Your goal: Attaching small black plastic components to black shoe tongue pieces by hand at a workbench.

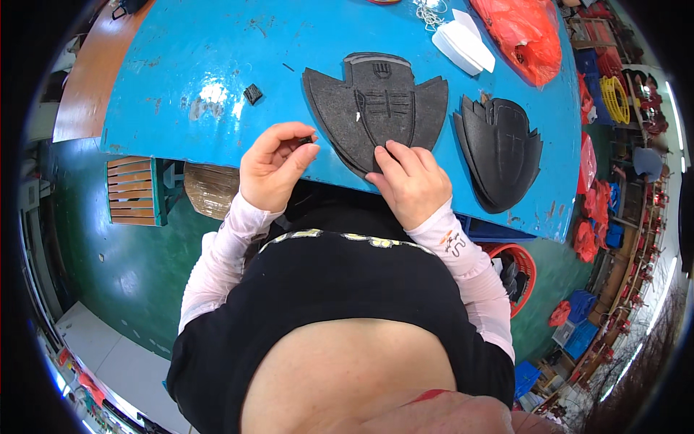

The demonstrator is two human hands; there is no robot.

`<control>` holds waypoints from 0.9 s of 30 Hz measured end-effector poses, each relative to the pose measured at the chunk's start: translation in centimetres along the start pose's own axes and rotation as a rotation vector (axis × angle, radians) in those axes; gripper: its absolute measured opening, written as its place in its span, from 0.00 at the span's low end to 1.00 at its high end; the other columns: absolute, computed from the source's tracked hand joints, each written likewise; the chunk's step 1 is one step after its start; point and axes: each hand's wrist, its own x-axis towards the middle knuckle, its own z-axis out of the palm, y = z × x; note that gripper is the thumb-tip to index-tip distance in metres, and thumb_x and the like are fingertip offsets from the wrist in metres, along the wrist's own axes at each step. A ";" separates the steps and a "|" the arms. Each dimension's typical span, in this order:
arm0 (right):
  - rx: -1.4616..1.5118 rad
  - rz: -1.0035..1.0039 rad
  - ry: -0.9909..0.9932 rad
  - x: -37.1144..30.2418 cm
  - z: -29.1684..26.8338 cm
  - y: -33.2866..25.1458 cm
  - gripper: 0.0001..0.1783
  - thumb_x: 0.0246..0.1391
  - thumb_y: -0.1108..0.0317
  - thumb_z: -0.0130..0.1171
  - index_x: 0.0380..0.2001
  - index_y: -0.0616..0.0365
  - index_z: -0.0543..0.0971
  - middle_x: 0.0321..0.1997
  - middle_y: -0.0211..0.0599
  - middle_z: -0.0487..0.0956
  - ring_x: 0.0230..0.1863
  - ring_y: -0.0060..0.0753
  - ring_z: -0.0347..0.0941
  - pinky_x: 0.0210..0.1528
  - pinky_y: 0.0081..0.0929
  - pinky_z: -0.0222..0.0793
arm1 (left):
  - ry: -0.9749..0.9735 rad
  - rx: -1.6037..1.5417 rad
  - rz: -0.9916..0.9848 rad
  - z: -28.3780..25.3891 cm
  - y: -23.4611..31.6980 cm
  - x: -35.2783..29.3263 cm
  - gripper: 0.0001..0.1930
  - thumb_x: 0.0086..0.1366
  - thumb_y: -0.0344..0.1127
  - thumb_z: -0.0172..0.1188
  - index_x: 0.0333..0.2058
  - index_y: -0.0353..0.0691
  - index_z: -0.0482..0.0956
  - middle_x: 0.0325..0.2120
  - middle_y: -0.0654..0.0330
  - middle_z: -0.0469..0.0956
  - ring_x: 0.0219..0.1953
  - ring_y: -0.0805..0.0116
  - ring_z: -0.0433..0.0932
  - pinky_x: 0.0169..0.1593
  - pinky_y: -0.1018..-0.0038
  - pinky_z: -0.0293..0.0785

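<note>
1. a workroom spreads around a glossy green floor [130,271], with crowded shelving [623,286] curving along the right; its far contents blur at the lens rim.
2. a scuffed blue table [191,61] spans the scene, its far edge cut off by the frame.
3. beneath it, a slatted wooden stand [131,192], a brown wrapped bundle [210,189] and an orange-red basket [533,275] sit partly hidden by the tabletop.
4. a broad stack of black winged pieces [387,108] lies at the table's near edge, its lower tip covered by fingers.
5. a narrower black stack [502,148] lies to its right; a red plastic bag [524,40] beyond is cropped at the top.
6. the right hand [416,182] rests fingers on the broad stack; whether it grips cannot be told.
7. the left hand [278,165] has thumb and forefinger clamped on a small dark bit [306,140], apparently black, mostly concealed.
</note>
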 end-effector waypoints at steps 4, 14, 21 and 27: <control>0.159 0.030 0.054 0.2 0.6 1.5 0.10 0.42 0.65 0.69 0.31 0.52 0.83 0.37 0.31 0.78 0.37 0.35 0.73 0.37 0.29 0.72 | 0.025 -0.046 -0.010 -0.3 -0.3 -0.5 0.14 0.63 0.21 0.59 0.47 0.32 0.73 0.38 0.60 0.78 0.38 0.77 0.76 0.43 0.80 0.73; 0.100 0.214 0.619 -0.1 -3.8 3.8 0.05 0.56 0.71 0.59 0.36 0.60 0.77 0.30 0.32 0.79 0.30 0.30 0.76 0.35 0.27 0.72 | -0.113 -0.161 -0.035 2.0 0.6 0.3 0.13 0.63 0.21 0.57 0.47 0.33 0.73 0.41 0.59 0.76 0.39 0.76 0.75 0.43 0.79 0.73; 0.966 0.840 0.964 -9.5 -9.0 11.7 0.07 0.62 0.68 0.55 0.38 0.58 0.71 0.21 0.29 0.71 0.15 0.18 0.64 0.16 0.20 0.62 | -0.279 -0.222 -0.183 4.9 0.3 2.0 0.12 0.63 0.23 0.57 0.46 0.37 0.72 0.43 0.55 0.76 0.39 0.70 0.77 0.41 0.76 0.75; 0.574 0.927 1.087 -11.5 -4.0 9.8 0.12 0.57 0.75 0.59 0.42 0.60 0.69 0.30 0.32 0.73 0.19 0.19 0.67 0.18 0.20 0.65 | -0.387 -0.329 -0.392 8.4 -0.4 4.2 0.13 0.64 0.24 0.57 0.47 0.38 0.73 0.44 0.53 0.78 0.41 0.68 0.80 0.40 0.78 0.76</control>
